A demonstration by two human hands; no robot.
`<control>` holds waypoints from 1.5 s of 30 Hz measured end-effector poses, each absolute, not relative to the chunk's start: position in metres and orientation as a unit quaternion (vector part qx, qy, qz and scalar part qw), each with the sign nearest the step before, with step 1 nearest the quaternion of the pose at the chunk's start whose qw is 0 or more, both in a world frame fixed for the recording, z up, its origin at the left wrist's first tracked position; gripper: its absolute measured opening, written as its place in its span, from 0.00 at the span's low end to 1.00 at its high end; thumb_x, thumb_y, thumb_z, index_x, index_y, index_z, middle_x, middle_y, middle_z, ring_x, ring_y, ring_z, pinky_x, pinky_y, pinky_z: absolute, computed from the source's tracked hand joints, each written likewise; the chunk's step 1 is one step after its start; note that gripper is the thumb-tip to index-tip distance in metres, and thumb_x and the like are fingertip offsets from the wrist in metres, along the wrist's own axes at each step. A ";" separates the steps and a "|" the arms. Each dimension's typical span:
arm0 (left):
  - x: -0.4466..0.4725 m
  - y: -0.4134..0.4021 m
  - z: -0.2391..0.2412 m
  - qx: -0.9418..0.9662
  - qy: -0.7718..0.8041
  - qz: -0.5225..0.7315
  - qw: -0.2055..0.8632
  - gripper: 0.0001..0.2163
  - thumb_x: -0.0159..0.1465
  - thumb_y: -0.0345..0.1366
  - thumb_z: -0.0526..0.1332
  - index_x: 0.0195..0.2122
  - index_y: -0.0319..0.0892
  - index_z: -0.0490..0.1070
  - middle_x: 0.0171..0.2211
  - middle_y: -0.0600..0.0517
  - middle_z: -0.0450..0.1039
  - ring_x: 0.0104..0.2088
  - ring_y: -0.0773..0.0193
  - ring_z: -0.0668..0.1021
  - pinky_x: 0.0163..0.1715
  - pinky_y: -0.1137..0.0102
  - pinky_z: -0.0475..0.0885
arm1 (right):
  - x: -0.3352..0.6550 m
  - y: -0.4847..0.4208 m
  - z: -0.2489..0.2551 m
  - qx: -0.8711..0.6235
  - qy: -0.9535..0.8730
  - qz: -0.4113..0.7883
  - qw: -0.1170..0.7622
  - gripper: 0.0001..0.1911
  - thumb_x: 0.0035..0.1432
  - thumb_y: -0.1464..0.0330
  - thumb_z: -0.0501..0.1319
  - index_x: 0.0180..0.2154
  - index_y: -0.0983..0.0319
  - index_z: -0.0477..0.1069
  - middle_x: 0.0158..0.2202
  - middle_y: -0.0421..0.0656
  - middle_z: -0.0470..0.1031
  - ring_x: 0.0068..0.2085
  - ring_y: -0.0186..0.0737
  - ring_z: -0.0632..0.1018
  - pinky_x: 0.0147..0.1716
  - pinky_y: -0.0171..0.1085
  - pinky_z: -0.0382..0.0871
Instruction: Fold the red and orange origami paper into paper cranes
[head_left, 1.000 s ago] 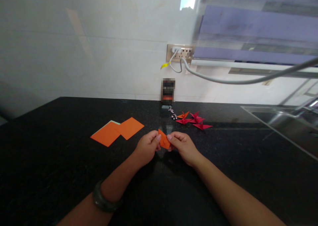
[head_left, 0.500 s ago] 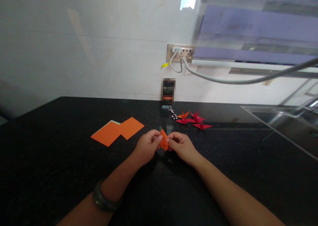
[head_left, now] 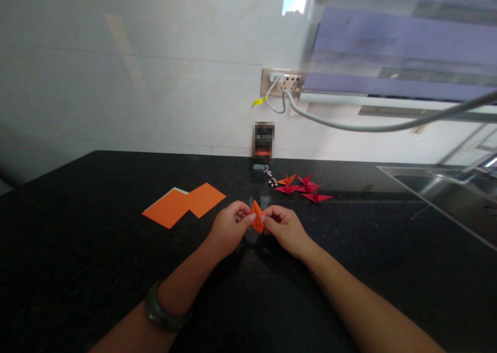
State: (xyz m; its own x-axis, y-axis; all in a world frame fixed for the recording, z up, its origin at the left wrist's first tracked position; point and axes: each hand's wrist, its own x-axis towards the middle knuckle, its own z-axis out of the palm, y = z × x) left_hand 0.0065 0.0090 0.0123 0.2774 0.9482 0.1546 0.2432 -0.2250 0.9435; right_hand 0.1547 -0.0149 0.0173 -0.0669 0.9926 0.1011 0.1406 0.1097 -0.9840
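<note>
Between both hands, just above the dark countertop (head_left: 252, 301), is a small piece of folded orange origami paper (head_left: 257, 219) shaped like a narrow diamond. My left hand (head_left: 232, 226) pinches its left edge, thumb on the near face. My right hand (head_left: 285, 228) pinches the right edge between thumb and fingers. The fingers behind the paper are partly hidden. Beyond my right hand lie several folded paper cranes, an orange crane (head_left: 287, 180) and red ones such as the nearest red crane (head_left: 316, 196). Flat orange paper squares (head_left: 166, 209) overlap on the counter, left of my left hand.
A phone-like object with a blurred front (head_left: 263, 141) leans upright against the wall, with a beaded strap (head_left: 271, 178) before it. A sink (head_left: 446, 187) is set in the counter at right. A grey cable (head_left: 368, 128) runs from the wall socket (head_left: 281, 82).
Both hands keep hold of the folded paper. It has shifted very slightly upward and its near face looks a little wider. Everything on the counter lies as before.
</note>
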 end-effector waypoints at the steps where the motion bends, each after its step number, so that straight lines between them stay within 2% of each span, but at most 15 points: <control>1: 0.007 0.009 0.013 0.671 0.448 0.402 0.432 0.07 0.53 0.38 0.58 0.27 0.40 0.64 0.19 0.57 0.64 0.20 0.70 0.67 0.21 0.75 0.62 | 0.155 -0.015 0.017 -0.494 -0.578 0.447 0.472 0.08 0.46 0.65 0.58 0.22 0.64 0.66 0.18 0.36 0.66 0.20 0.28 0.65 0.20 0.30 0.59; 26: 0.006 0.011 0.010 0.666 0.446 0.408 0.437 0.08 0.53 0.39 0.59 0.28 0.39 0.65 0.23 0.54 0.69 0.24 0.68 0.72 0.23 0.73 0.65 | 0.156 -0.015 0.015 -0.501 -0.609 0.415 0.454 0.08 0.48 0.65 0.57 0.22 0.64 0.66 0.18 0.36 0.64 0.20 0.28 0.62 0.21 0.30 0.57; 45: 0.006 0.011 0.011 0.660 0.461 0.398 0.439 0.09 0.52 0.40 0.58 0.25 0.39 0.65 0.20 0.56 0.65 0.21 0.69 0.69 0.22 0.74 0.64 | 0.155 -0.016 0.012 -0.499 -0.631 0.385 0.453 0.07 0.49 0.68 0.56 0.22 0.64 0.65 0.18 0.36 0.63 0.20 0.28 0.62 0.20 0.29 0.55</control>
